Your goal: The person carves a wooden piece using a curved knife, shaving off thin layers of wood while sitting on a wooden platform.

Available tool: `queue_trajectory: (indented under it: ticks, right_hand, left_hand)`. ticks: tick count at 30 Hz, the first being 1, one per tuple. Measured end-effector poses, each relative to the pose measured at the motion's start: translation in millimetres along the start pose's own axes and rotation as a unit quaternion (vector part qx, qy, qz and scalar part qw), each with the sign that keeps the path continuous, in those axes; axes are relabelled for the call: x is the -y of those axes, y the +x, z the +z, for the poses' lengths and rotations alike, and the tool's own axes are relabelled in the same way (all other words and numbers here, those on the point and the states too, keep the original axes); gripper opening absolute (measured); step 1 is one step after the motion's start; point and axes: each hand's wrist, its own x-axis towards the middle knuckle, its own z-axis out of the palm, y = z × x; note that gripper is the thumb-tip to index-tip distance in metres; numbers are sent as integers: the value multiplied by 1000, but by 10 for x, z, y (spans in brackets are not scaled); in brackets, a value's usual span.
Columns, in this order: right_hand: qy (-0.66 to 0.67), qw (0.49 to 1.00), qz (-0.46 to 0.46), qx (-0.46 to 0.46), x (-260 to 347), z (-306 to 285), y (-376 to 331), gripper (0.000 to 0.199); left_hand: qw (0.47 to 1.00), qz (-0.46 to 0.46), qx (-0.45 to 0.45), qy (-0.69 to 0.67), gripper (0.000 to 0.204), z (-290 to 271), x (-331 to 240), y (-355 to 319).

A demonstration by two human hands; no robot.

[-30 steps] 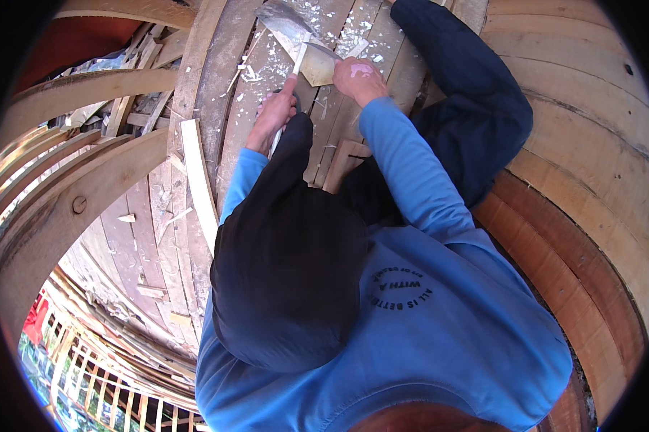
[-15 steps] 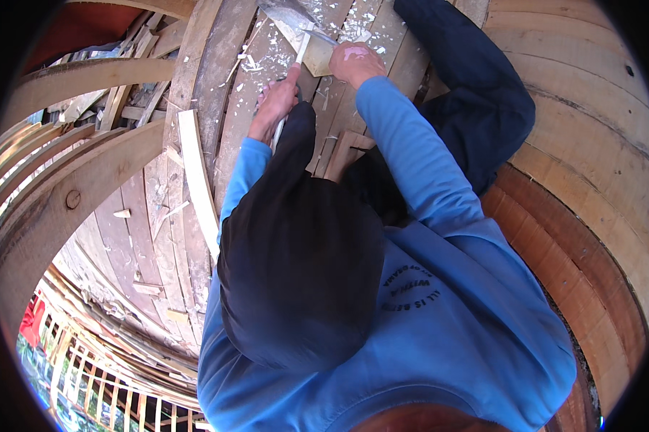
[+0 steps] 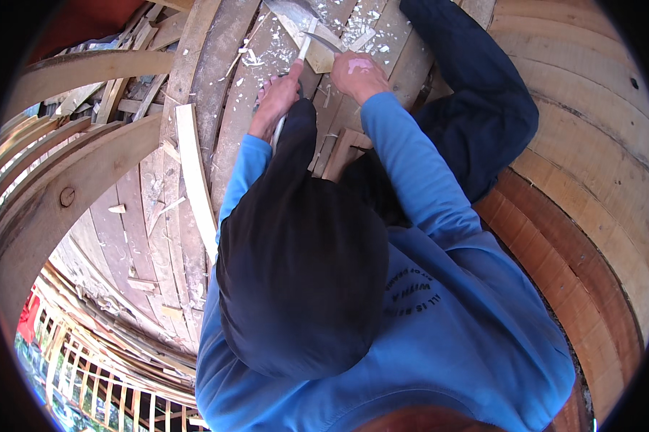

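Note:
My left hand is closed round a slim pale wooden stick, its forefinger lying along the stick. The stick's lower end shows below the wrist. In my right hand is a knife, its handle hidden by the fingers. The dark knife blade points left, with its tip at the stick. Under both lies a pale wooden block on the planks. A grey flat metal piece sits just beyond, partly cut off by the picture's top edge.
White shavings litter the plank floor. My dark-trousered leg is bent at the right, beside a curved plank wall. A long pale strip lies left of my left arm. Curved wooden ribs stand farther left.
My right hand has shifted slightly right and down and turned a little, with the knife still against the stick. The left hand keeps its hold on the stick. The whole view has shifted slightly.

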Motion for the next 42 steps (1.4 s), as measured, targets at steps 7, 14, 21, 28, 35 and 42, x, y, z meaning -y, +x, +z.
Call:
queue_trajectory:
  ticks: [7, 14, 21, 28, 35, 42]
  right_hand:
    - [-14, 1000, -12, -11, 10, 84, 136, 36]
    - [6, 1000, 23, 0, 137, -98, 244, 39]
    - [-21, 1000, 15, 8, -64, -22, 650, 38]
    - [0, 1000, -11, 19, 14, -13, 159, 39]
    - [-22, 1000, -5, 13, -82, 47, 690, 40]
    - [19, 1000, -3, -6, 3, 120, 321, 40]
  left_hand:
    - [997, -30, 18, -68, 84, 26, 84, 31]
    - [986, -39, 8, -165, 83, 10, 52, 131]
    - [998, -3, -1, -56, 84, 54, 16, 23]
    - [997, -32, 10, -71, 84, 21, 51, -24]
    - [990, -44, -1, -132, 94, 108, 17, -15]
    - [985, -36, 36, -163, 107, 17, 196, 34]
